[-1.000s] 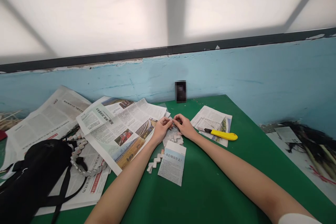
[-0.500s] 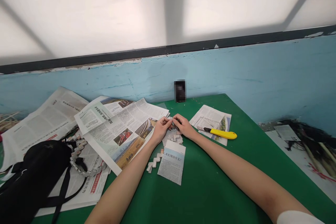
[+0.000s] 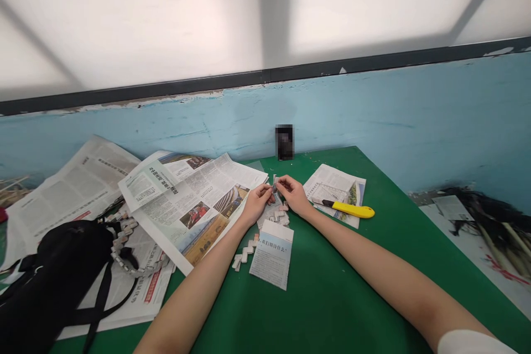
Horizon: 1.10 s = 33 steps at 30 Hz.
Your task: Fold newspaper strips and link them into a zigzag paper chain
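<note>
Newsprint, creased into a narrow paper strip (image 3: 274, 180), stands upright between the fingertips in the head view, the only feed I have from out here. My right hand (image 3: 292, 193) has thumb and forefinger nearly together and seems to pinch that strip; my left hand (image 3: 257, 203) is curled just beside it, thumb close to the fingers, and I cannot tell whether it grips anything. Such thin paper, held only at the tips, could slip, tear or spring open if I pull unevenly. Right under the hands lie folded paper pieces (image 3: 282, 214), and a zigzag paper chain (image 3: 244, 255) sits near the left forearm, so a dropped wrist could scatter one or drag the other. My bigger worry is the yellow-handled knife (image 3: 352, 209), lying on newspaper pieces (image 3: 327, 181) with its blade end towards my right wrist: swinging that arm outward without looking could bring skin against the edge. On the other side, the large newspaper sheet (image 3: 194, 188) reaches the left hand, and a careless sweep could catch and shift it.
</note>
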Each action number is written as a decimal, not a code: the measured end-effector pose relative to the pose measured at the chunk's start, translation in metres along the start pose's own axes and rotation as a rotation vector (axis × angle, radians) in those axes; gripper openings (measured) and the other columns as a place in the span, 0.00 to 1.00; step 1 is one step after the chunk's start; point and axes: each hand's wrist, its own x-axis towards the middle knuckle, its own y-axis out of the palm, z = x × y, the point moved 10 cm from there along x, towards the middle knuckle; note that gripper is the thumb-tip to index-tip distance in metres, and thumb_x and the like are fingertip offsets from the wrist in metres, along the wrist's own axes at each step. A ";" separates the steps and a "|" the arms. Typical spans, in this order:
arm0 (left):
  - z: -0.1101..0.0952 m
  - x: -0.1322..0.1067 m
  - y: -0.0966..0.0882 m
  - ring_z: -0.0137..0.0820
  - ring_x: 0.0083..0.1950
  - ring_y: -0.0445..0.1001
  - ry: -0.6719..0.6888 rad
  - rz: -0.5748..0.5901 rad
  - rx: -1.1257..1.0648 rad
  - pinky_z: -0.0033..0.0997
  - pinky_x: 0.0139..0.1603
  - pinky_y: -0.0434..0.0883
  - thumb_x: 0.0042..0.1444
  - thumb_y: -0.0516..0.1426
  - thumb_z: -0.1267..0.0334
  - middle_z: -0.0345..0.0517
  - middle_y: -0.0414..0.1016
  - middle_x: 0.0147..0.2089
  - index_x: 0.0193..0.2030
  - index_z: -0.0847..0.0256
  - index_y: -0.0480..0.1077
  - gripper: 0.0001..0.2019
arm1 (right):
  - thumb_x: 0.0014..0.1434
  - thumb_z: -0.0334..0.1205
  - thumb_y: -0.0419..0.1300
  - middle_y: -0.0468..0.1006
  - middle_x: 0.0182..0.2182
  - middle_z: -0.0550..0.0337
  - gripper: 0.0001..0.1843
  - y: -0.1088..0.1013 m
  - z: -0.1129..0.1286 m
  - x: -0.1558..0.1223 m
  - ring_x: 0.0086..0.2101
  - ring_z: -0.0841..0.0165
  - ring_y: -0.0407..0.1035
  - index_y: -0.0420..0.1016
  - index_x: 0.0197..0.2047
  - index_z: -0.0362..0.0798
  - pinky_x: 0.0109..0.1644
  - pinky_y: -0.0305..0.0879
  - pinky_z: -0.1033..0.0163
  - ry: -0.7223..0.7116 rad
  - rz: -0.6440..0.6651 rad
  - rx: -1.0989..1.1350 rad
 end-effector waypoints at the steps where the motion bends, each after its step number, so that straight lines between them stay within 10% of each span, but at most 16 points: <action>1: -0.001 -0.001 0.001 0.30 0.26 0.69 0.010 0.000 0.036 0.30 0.31 0.65 0.57 0.63 0.45 0.41 0.74 0.25 0.39 0.60 0.74 0.18 | 0.65 0.55 0.59 0.73 0.32 0.60 0.16 -0.001 0.000 0.000 0.32 0.65 0.68 0.71 0.39 0.50 0.37 0.66 0.62 0.004 -0.014 0.001; 33: -0.001 -0.001 0.002 0.29 0.26 0.69 0.020 -0.009 0.129 0.28 0.31 0.65 0.60 0.59 0.44 0.40 0.74 0.25 0.34 0.61 0.70 0.19 | 0.66 0.50 0.60 0.73 0.33 0.60 0.12 -0.002 0.008 -0.005 0.31 0.67 0.67 0.73 0.42 0.49 0.37 0.64 0.63 -0.066 0.010 0.033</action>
